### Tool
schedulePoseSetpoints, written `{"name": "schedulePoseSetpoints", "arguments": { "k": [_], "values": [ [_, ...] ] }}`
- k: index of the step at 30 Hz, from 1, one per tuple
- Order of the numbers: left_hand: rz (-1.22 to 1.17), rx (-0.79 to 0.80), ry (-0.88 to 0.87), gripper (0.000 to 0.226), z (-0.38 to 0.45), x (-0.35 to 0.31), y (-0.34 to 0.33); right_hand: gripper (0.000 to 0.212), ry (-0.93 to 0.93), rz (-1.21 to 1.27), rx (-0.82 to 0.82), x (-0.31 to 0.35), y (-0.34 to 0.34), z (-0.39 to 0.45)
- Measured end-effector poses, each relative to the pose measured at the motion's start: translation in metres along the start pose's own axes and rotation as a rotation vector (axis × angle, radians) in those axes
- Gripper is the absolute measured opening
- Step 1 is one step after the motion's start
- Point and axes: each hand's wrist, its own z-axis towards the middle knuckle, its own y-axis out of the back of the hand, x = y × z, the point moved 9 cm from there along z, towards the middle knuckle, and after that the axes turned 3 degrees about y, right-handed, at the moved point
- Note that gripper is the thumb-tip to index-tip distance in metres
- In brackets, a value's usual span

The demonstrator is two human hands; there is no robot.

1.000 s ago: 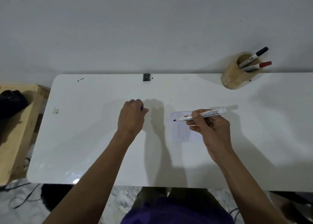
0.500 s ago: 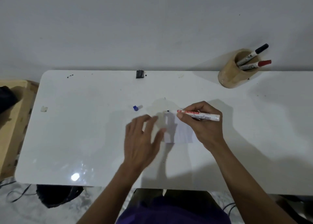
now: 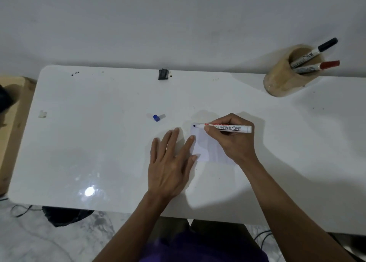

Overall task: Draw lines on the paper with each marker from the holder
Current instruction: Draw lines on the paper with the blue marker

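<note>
A small white paper (image 3: 206, 149) lies in the middle of the white table (image 3: 99, 143). My right hand (image 3: 231, 141) grips an uncapped white board marker (image 3: 227, 127), with its dark tip touching the paper's top left corner. My left hand (image 3: 172, 162) lies flat with fingers spread, its fingertips resting on the paper's left edge. The marker's blue cap (image 3: 156, 117) sits on the table to the left of the paper. At the back right a wooden holder (image 3: 285, 77) carries a black-capped marker (image 3: 315, 52) and a red-capped marker (image 3: 316, 66).
A small black clip (image 3: 163, 74) sits at the table's back edge by the wall. A bit of tape (image 3: 42, 114) sticks near the left end. A wooden box (image 3: 11, 113) stands left of the table, cables on the floor below.
My left hand let go of the blue cap on the table and moved right to lie flat on the paper's edge. My right hand lowered the marker tip onto the paper.
</note>
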Motion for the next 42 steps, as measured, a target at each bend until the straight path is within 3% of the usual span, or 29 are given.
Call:
{"name": "schedulePoseSetpoints", "arguments": {
  "k": [34,42],
  "values": [
    [0.015,-0.075,-0.003,0.052,-0.002,0.0,-0.002,0.013,0.025,-0.105,0.042,-0.003,-0.005,0.0],
    [-0.145,-0.142,0.063,0.051,0.0,0.004,0.022,0.027,-0.133,0.322,0.0,0.017,0.007,0.008]
  ]
}}
